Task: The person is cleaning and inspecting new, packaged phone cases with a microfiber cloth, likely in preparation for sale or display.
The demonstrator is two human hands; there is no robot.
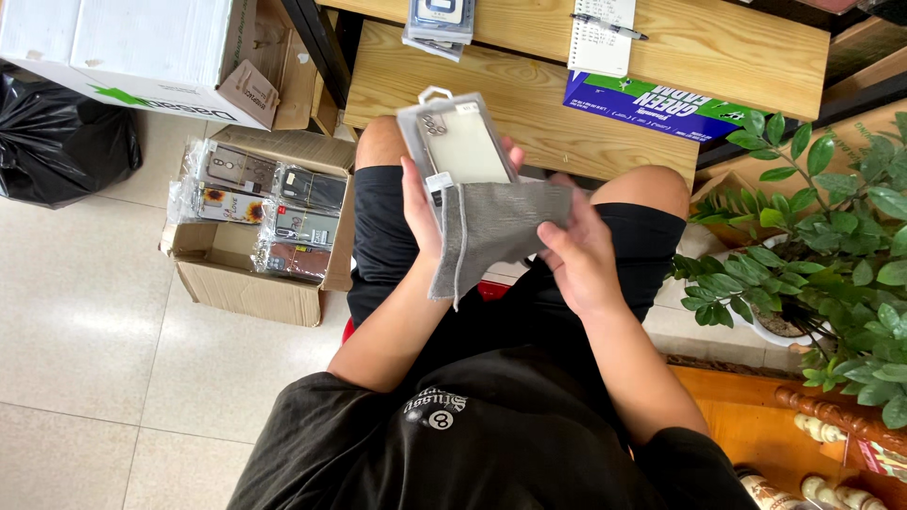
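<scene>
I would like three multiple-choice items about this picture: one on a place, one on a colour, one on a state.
1. Where is the open cardboard box of packaged phone cases?
A. on the wooden bench
B. on the floor, on the person's left
C. on the person's lap

2. What colour is the cloth?
A. grey
B. red
C. yellow

3. What does the left hand hold?
A. a pen
B. nothing
C. a phone case package

Answers:
1 B: the box stands on the tiles beside the left leg.
2 A: the cloth at the right hand is plainly grey.
3 C: the left hand's fingers wrap the clear package from behind.
</scene>
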